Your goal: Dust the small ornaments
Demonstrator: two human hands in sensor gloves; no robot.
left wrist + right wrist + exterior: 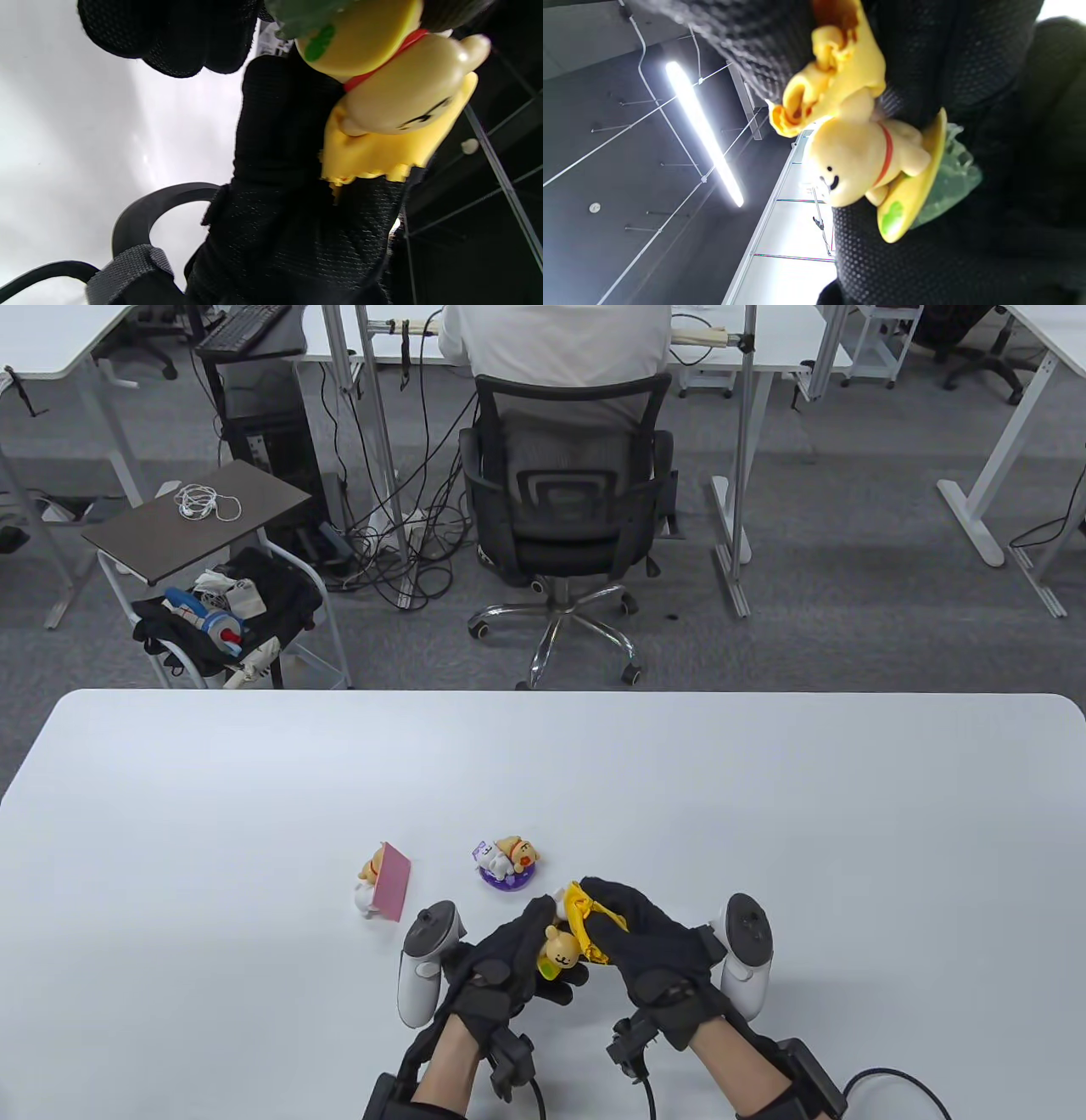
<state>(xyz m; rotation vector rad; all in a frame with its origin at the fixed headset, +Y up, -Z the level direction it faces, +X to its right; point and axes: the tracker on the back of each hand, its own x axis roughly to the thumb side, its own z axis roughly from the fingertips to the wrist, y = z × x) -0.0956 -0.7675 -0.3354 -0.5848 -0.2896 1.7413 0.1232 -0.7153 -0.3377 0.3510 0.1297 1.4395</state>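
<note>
My left hand (pixel 509 963) holds a small yellow dog ornament (pixel 561 954) on a yellow-green base, lifted above the white table (pixel 254 780). My right hand (pixel 645 937) grips a crumpled yellow cloth (pixel 585 920) and presses it against the back of the ornament's head. The ornament (pixel 407 97) and cloth (pixel 373 161) fill the left wrist view. In the right wrist view the cloth (pixel 835 72) touches the ornament (pixel 865 161) from above. Two more ornaments stand on the table: a dog behind a pink panel (pixel 383 881) and a dog on a purple base (pixel 507 863).
The two standing ornaments lie just beyond my hands, left of centre. Beyond the table's far edge are an office chair (pixel 564 517) with a seated person and a small cart (pixel 212 568) with bags.
</note>
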